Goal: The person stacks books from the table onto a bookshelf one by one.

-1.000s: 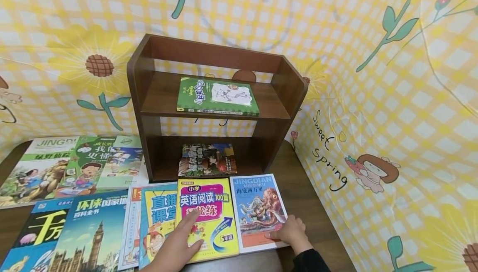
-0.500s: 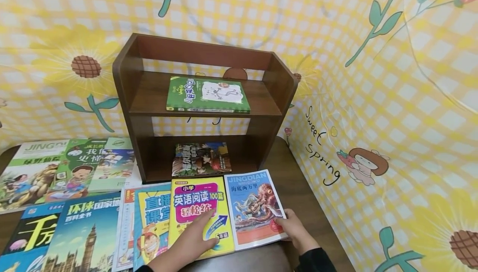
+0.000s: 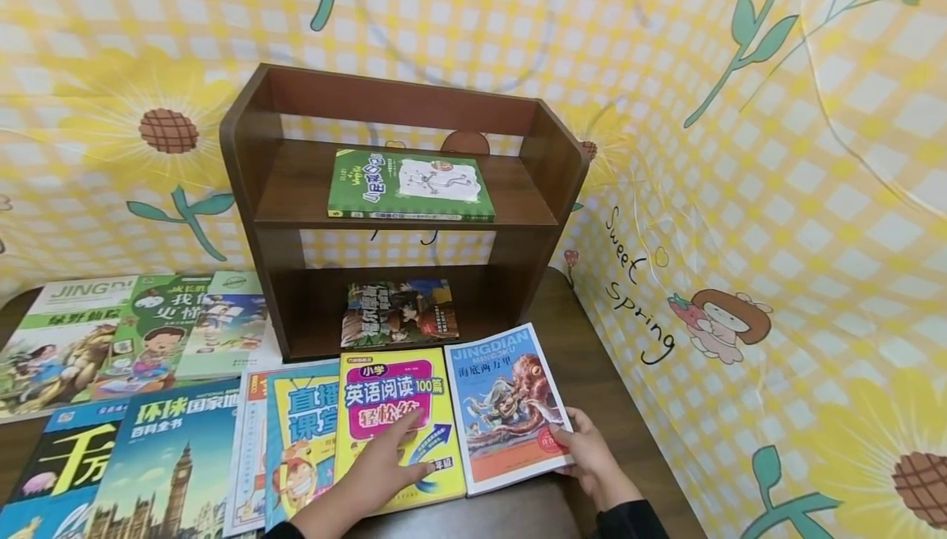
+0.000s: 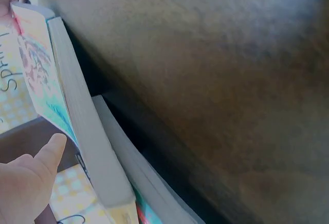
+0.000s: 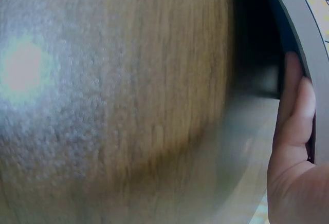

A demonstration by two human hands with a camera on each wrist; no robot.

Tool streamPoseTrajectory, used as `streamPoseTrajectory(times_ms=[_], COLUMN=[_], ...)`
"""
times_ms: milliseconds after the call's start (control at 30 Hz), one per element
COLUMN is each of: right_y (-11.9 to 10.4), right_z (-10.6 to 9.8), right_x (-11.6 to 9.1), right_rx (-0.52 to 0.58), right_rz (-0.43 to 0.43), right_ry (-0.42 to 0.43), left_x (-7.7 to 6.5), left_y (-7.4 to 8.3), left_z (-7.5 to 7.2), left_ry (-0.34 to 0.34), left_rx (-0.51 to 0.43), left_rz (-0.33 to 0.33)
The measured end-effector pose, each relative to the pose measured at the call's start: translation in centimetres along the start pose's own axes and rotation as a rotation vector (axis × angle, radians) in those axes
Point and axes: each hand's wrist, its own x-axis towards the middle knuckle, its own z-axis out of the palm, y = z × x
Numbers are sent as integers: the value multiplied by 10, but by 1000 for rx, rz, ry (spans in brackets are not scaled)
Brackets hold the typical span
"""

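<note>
My right hand (image 3: pixel 592 450) grips the lower right edge of a blue and orange storybook (image 3: pixel 503 399) with an octopus on its cover. The thumb lies on the cover and the fingers pass underneath, seen against the underside in the right wrist view. That book's right side is tilted up off the table. My left hand (image 3: pixel 381 465) rests on a yellow English reading workbook (image 3: pixel 451 387), its fingers extended across the cover. In the left wrist view, the left hand (image 4: pixel 31 183) points toward the storybook (image 4: pixel 43 75), beside the workbook's thick page edge.
Behind the books stands a two-tier brown bookshelf (image 3: pixel 407 225). A green book (image 3: pixel 414 186) lies on its upper tier and a dark comic-style book (image 3: pixel 399 313) on the lower. Several more books, including a Big Ben one (image 3: pixel 163 457), overlap at the left. Patterned fabric (image 3: pixel 636 161) surrounds the table.
My right hand has taken hold of the storybook's edge, fingers going beneath, and its right side has risen and turned slightly. The left hand has shifted a little right across the workbook.
</note>
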Motion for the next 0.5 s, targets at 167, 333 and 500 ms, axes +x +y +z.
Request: streamPoseTrajectory(times_ms=[167, 333, 500], right_y=[-2, -8, -19], right_z=[-6, -17, -30], right_x=[-5, -9, -15], right_rx=[20, 78, 125], right_rz=[-1, 3, -14], right_ry=[-40, -131, -230], left_x=[-1, -1, 1], left_y=[-3, -3, 0], left_z=[-6, -12, -19], left_ry=[27, 45, 62], left_rx=[-58, -140, -192], left_rz=[9, 25, 7])
